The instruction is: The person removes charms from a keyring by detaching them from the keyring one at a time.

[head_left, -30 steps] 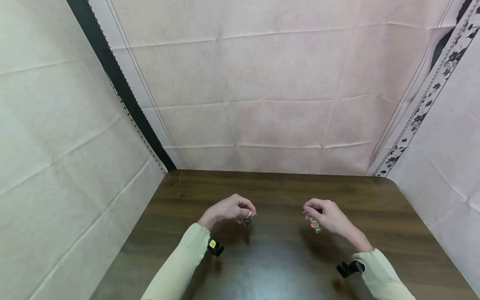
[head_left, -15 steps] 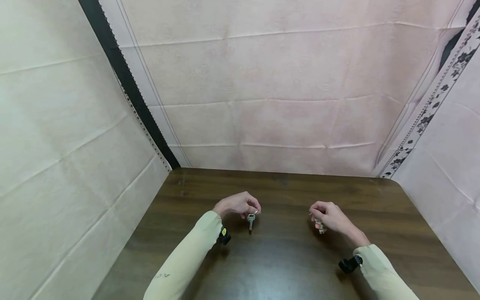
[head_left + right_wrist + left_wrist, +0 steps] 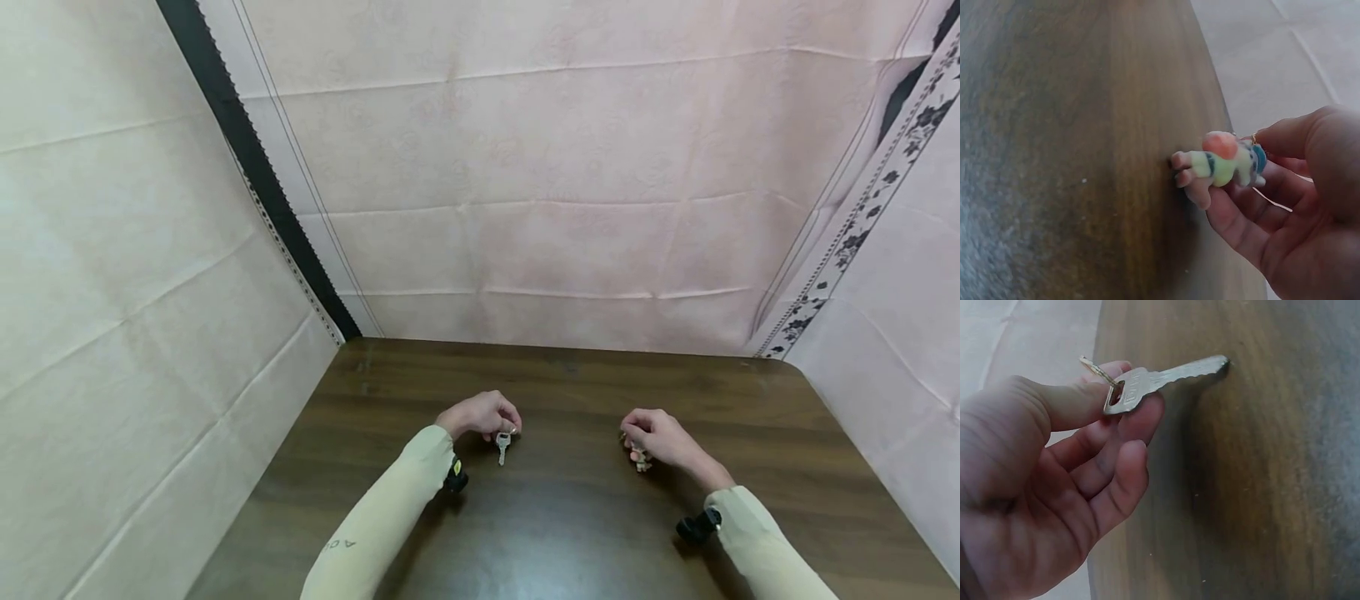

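My left hand (image 3: 486, 414) pinches a small gold ring (image 3: 1099, 370) between thumb and fingertips. From that ring hangs a silver key (image 3: 1166, 379) with a toothed blade, its tip close over the brown wooden table (image 3: 555, 483). In the head view the key's blade points toward the near side. My right hand (image 3: 663, 439) holds a little figurine charm (image 3: 1225, 162) by the gold loop at its blue-topped head. The charm has a yellow-green body, a red-pink round part and pinkish feet, which point down at the tabletop. Part of its head end is hidden by the fingers.
Pale cloth (image 3: 570, 200) rises behind the table's far edge, with more cloth at the left and right sides. A black wrist camera (image 3: 455, 477) sits on the left wrist, another black camera (image 3: 699, 527) on the right.
Both hands have come down nearer the table. The key has swung into full view below the left hand. The right hand has shifted slightly right with the charm; the head view has turned a little.
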`<state>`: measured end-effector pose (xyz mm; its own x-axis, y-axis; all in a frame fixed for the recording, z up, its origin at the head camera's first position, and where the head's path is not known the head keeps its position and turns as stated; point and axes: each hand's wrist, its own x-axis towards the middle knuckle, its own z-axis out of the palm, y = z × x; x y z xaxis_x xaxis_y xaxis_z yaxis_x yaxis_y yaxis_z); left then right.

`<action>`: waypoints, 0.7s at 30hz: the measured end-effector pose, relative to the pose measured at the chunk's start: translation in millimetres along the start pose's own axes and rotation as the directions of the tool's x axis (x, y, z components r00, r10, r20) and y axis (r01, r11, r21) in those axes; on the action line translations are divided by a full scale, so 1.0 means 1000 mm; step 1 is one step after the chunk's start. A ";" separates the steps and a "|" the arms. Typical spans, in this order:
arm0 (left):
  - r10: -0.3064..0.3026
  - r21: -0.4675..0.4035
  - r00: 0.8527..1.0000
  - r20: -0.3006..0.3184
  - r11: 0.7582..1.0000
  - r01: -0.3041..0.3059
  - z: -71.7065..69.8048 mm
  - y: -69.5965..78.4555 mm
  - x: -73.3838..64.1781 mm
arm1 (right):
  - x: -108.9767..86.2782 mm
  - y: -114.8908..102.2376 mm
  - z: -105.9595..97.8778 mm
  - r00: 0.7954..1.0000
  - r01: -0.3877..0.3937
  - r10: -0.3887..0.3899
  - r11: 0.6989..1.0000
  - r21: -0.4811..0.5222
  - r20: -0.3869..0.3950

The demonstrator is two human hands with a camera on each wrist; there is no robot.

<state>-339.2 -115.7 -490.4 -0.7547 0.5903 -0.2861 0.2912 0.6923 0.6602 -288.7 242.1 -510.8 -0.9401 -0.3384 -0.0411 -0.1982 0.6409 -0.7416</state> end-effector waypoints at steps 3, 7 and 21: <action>-0.025 0.010 0.999 -0.021 1.000 0.025 0.004 0.000 0.002 | 0.000 0.004 0.000 1.000 -0.005 0.005 1.000 -0.011 -0.008; -0.073 0.021 0.996 -0.051 0.997 0.074 0.006 0.004 0.004 | 0.001 0.008 0.001 1.000 0.002 -0.002 1.000 -0.007 -0.017; -0.131 0.029 0.988 -0.082 0.991 0.133 0.007 0.013 0.000 | 0.002 0.000 0.003 0.998 -0.007 0.004 0.998 -0.058 -0.064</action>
<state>-331.6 -103.7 -487.2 -0.8322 0.4587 -0.3116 0.2048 0.7764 0.5960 -289.3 239.6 -513.4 -0.9567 -0.2910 -0.0008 -0.2070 0.6824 -0.7011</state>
